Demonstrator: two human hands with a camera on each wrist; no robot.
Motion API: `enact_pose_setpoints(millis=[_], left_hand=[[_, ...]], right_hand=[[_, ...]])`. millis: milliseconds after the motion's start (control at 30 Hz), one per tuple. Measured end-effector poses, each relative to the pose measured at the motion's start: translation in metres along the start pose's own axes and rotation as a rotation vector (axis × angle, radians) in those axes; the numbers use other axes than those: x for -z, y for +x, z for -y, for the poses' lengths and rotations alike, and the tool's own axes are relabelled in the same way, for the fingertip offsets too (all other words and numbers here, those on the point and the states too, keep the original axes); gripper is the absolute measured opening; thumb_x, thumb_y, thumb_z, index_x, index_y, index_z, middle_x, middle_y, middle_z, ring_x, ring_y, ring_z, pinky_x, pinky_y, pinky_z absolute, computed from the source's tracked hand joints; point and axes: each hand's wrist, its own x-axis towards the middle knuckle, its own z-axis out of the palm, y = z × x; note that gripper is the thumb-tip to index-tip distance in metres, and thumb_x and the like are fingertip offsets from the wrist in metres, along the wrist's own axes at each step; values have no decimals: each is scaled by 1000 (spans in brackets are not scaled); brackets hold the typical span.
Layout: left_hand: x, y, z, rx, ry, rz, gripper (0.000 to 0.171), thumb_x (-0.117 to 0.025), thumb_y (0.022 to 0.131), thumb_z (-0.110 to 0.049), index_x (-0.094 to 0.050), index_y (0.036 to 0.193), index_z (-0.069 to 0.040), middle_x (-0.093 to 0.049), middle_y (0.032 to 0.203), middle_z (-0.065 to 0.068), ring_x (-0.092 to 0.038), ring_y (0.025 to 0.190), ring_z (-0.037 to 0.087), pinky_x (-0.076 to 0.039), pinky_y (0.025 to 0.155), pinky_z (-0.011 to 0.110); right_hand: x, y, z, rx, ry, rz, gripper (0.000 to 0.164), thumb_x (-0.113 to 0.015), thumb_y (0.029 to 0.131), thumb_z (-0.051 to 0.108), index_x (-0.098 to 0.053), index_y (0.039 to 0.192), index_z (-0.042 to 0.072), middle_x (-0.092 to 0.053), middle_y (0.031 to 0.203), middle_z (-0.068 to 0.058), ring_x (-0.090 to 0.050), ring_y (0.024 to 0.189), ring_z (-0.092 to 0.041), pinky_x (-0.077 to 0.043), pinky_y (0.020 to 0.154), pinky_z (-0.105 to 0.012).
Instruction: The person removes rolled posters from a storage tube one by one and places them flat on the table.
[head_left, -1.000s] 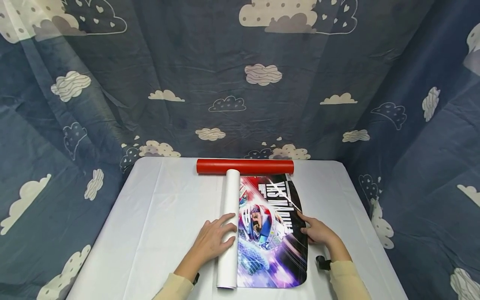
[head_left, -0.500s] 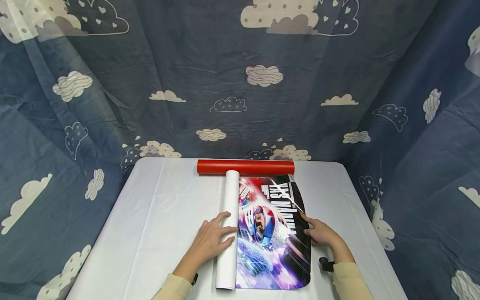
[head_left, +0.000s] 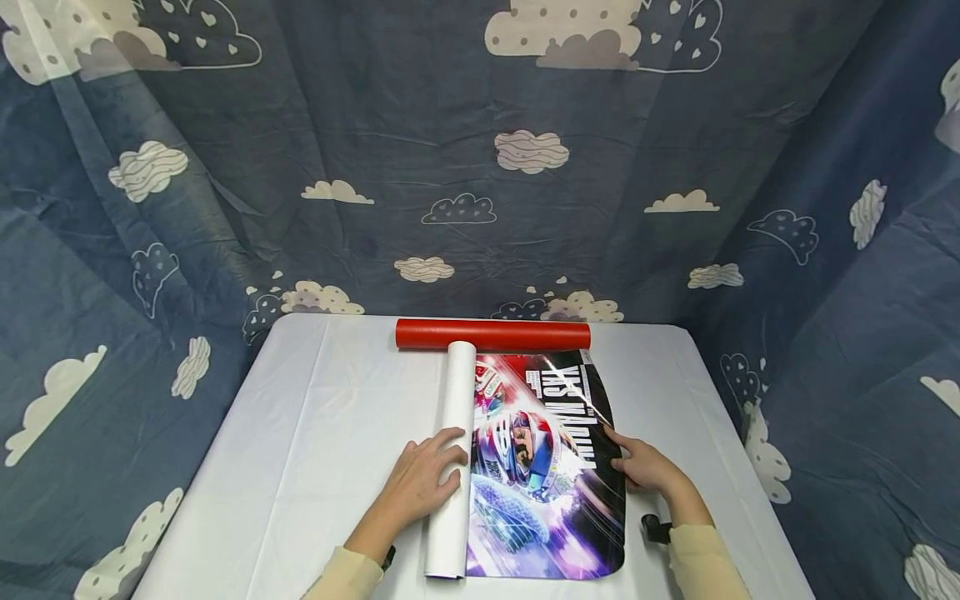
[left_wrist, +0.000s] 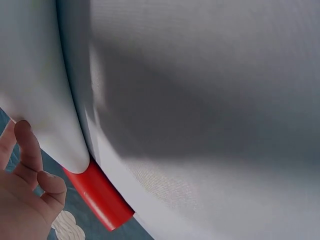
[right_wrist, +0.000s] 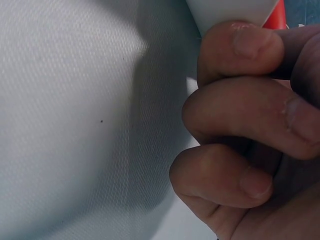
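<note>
A glossy poster [head_left: 543, 492] with a helmeted racing driver lies partly unrolled on the white table. Its left side is still a white roll [head_left: 450, 467], pointing away from the person. My left hand [head_left: 427, 479] rests on that roll with fingers spread; in the left wrist view the fingertips [left_wrist: 25, 127] meet the roll's side. At the black right edge, my right hand [head_left: 648, 468] pinches the poster between thumb and forefinger. In the right wrist view the other fingers [right_wrist: 220, 112] curl beneath, and a pale corner of the sheet [right_wrist: 225, 10] shows above them.
A red tube [head_left: 491, 334] lies crosswise along the table's far edge, just beyond the poster. The white tablecloth [head_left: 322, 450] spreads to either side. A dark cloud-patterned curtain [head_left: 360, 233] hangs behind and at both sides.
The roll has shifted slightly left under my left hand, and the right hand has drawn the poster's edge a little right. More of the printed picture shows.
</note>
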Motion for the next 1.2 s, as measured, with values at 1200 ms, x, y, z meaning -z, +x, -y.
enact_pose_setpoints(millis=[1200], left_hand=[[1, 0, 4, 26, 45, -18, 7, -76, 88, -31, -75, 94, -33, -59, 150, 0, -71, 91, 18, -31, 72, 26]], right_hand=[[4, 4, -6, 13, 11, 1, 69, -59, 101, 3, -32, 165, 9, -71, 98, -19, -45, 47, -11, -42, 52, -28]])
